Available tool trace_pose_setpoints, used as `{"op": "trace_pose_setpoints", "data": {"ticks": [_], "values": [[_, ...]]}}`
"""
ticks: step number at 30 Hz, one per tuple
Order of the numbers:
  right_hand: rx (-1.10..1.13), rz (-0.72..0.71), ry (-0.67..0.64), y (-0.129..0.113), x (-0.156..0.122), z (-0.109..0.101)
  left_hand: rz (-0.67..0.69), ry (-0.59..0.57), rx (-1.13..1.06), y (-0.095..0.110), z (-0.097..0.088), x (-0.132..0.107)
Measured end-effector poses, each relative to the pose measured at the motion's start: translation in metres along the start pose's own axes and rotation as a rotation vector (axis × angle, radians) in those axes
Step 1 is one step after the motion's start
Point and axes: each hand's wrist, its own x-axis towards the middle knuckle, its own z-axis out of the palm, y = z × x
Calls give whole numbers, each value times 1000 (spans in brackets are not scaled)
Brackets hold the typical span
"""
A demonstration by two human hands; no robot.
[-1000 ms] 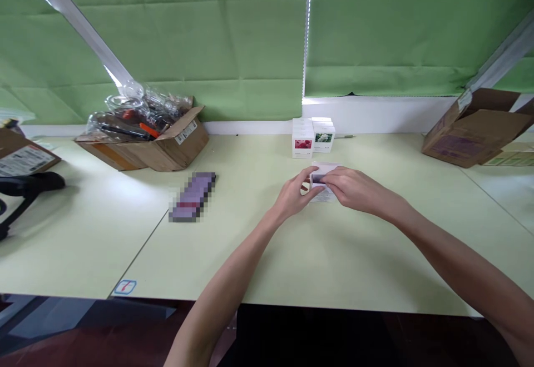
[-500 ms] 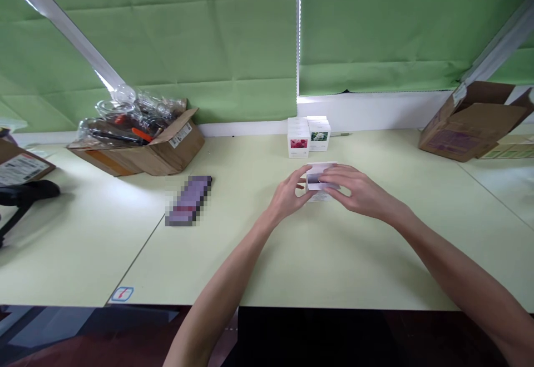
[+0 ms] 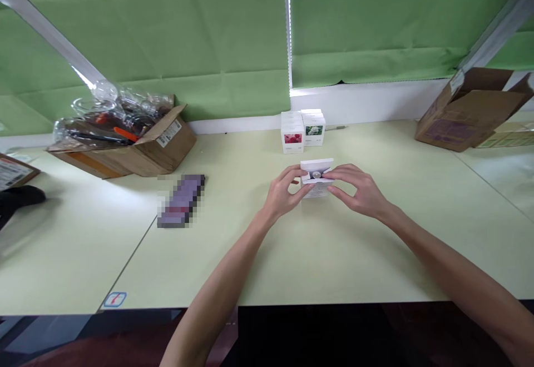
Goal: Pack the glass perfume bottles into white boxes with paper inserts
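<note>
A small white carton [image 3: 316,190] stands on the table in front of me, its top flap raised at the back. Inside the opening a round, pale cap-like top shows against the dark interior. My left hand [image 3: 285,192] grips the carton's left side, thumb at the front edge and fingers behind. On the other side my right hand [image 3: 359,189] pinches the carton's right edge, its fingertips at the opening. Just behind stand two short rows of white boxes, one fronted by a red flower picture [image 3: 292,138], the other by a white flower picture [image 3: 314,130].
A cardboard box [image 3: 167,150] full of plastic-wrapped items stands at the back left. Nearer lies a blurred purple phone-like object [image 3: 182,201]. An open cardboard box [image 3: 463,112] is at the back right. A pen [image 3: 336,128] lies behind the white boxes.
My right fingers have drawn back from over the carton's opening, so the round top inside now shows. The view has shifted slightly.
</note>
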Motion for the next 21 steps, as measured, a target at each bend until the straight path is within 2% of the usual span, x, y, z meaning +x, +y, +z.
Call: {"op": "trace_pose_setpoints", "data": {"ticks": [3, 10, 13, 15, 21], "values": [[44, 81, 80, -2, -1, 3, -82, 20, -57, 4, 2, 1], [179, 475, 227, 1, 7, 18, -328, 157, -255, 17, 13, 6], [290, 539, 181, 5, 13, 22, -435, 198, -338, 19, 15, 8], [321, 545, 139, 6, 15, 21, -457, 181, -325, 20, 16, 10], [326, 501, 1, 3, 11, 11, -347, 115, -177, 18, 14, 11]]}}
